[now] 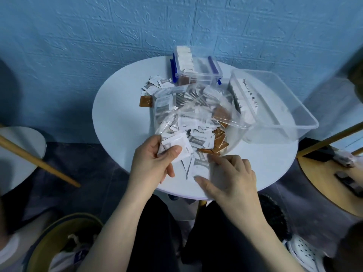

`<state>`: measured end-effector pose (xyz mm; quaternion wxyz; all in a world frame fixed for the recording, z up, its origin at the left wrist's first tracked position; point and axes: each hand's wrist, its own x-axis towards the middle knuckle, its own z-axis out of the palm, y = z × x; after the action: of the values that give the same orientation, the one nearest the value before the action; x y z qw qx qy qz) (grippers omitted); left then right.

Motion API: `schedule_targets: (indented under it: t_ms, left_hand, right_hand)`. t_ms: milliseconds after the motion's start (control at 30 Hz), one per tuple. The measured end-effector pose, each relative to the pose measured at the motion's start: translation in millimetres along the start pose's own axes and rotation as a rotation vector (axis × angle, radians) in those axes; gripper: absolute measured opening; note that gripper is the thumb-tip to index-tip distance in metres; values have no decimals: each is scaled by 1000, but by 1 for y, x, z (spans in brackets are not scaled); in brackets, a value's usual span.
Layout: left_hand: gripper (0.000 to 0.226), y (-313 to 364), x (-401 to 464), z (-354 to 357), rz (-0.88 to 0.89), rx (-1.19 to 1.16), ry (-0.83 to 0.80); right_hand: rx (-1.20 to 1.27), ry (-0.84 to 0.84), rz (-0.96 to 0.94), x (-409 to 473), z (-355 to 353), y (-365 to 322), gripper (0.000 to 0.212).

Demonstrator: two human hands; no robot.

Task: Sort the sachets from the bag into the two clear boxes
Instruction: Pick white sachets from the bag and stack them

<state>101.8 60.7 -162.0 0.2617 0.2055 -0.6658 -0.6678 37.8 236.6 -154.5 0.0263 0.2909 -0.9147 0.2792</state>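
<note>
Round white tabletop [121,114] sitting by blue wall [78,46]. Left hand [153,160] pinching white sachets [176,146]. Right hand [231,175] lying flat, fingers loose, touching sachet. Bag [196,112] lying mid-tabletop, two clear boxes [198,69] behind.

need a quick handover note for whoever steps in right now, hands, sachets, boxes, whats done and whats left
Left hand: holds a small stack of white sachets.
Right hand: fingers spread on a loose white sachet at the table's near edge, not gripping.
Bag: mid-table, still full of mixed white and brown sachets; some spilled beside it.
Small blue-latched box and large clear box: each holds a row of sachets.
Left: most of the pile.
</note>
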Motion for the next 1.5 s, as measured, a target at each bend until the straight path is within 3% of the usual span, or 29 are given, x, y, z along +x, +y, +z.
schedule_targets:
  t_ms: [267, 467, 600, 967, 1167, 1300, 1400, 1500]
  left_hand:
    - [14, -3, 3, -9, -68, 17, -78]
    - [21, 2, 2, -13, -80, -23, -198]
    - [27, 4, 2, -17, -89, -28, -281]
    - [19, 5, 0, -16, -102, 3, -321]
    - [7, 2, -7, -12, -53, -30, -356]
    - [41, -8, -11, -16, 79, 109, -166]
    - [33, -13, -11, -32, 155, 273, -25]
    - [30, -11, -9, -46, 170, 410, 23]
  right_hand:
    - [253, -13, 60, 8, 1, 0, 44]
    - [590, -129, 100, 7, -3, 8, 19]
    - [763, -232, 83, 10, -12, 10, 14]
    - [445, -96, -76, 24, -11, -1, 14]
    - [538, -78, -18, 22, -5, -6, 21]
    - [380, -27, -136, 11, 0, -12, 20]
    - [92, -61, -315, 2, 0, -9, 35]
    - [-87, 18, -442, -5, 2, -4, 31]
